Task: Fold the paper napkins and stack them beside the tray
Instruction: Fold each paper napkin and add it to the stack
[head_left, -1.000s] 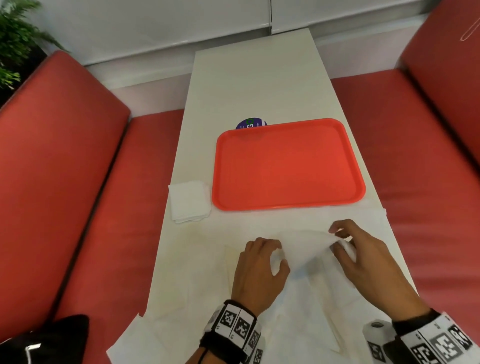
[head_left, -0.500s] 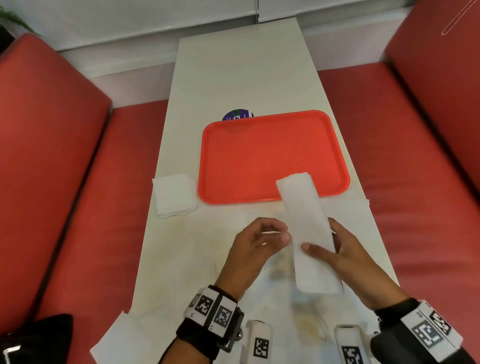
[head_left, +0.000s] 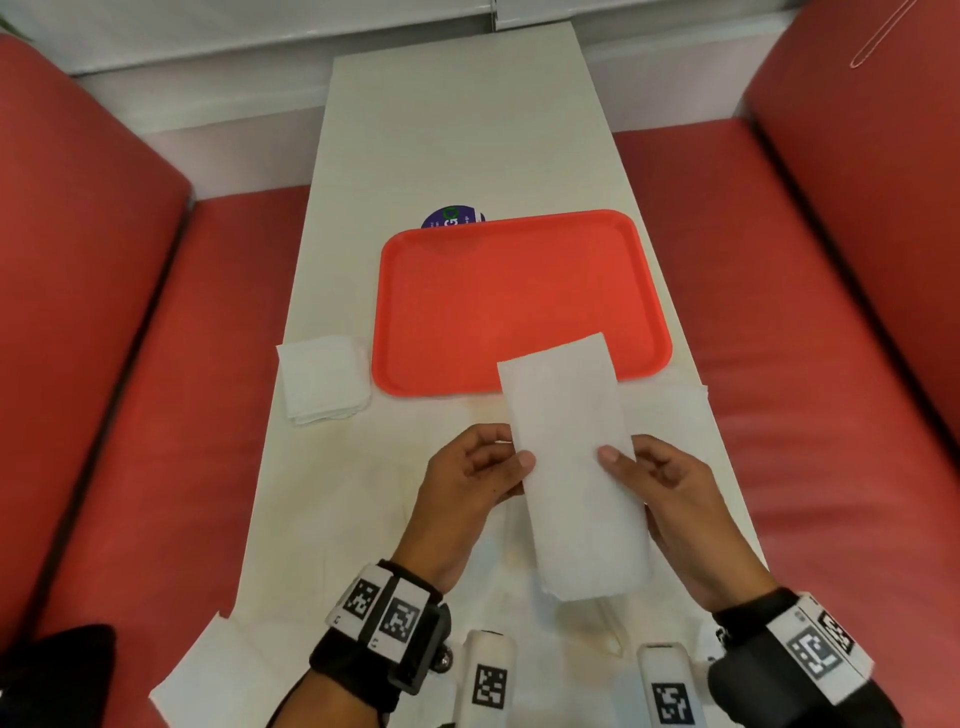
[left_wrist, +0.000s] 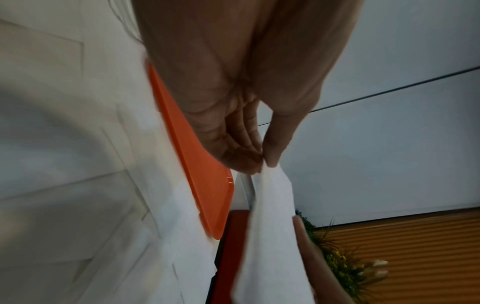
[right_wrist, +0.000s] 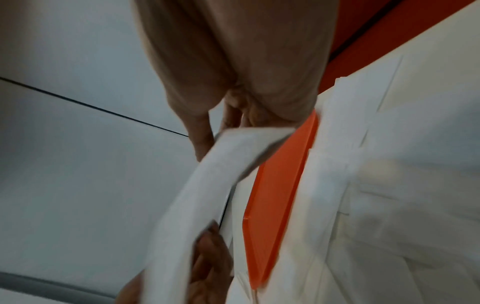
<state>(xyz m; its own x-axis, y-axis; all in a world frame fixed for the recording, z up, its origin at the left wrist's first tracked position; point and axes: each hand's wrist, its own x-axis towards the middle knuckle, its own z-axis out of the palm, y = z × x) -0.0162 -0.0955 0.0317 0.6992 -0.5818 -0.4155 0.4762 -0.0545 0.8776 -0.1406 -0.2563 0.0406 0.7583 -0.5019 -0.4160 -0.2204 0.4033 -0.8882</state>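
Napkin strip (head_left: 569, 462): white, folded long, held above the desk's (head_left: 457, 130) near edge, far end overlapping the tray's near rim. Left hand (head_left: 470, 486) grip: pinching its left edge. Right hand (head_left: 670, 499) grip: pinching its right edge. Orange tray (head_left: 519, 291): mid-desk. Folded napkin stack (head_left: 322, 376): left edge, just beside tray. Unfolded napkins (head_left: 332, 525): spread across near end.

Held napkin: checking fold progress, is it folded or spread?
Folded once: the napkin is a long narrow strip, pinched by left hand and right hand.
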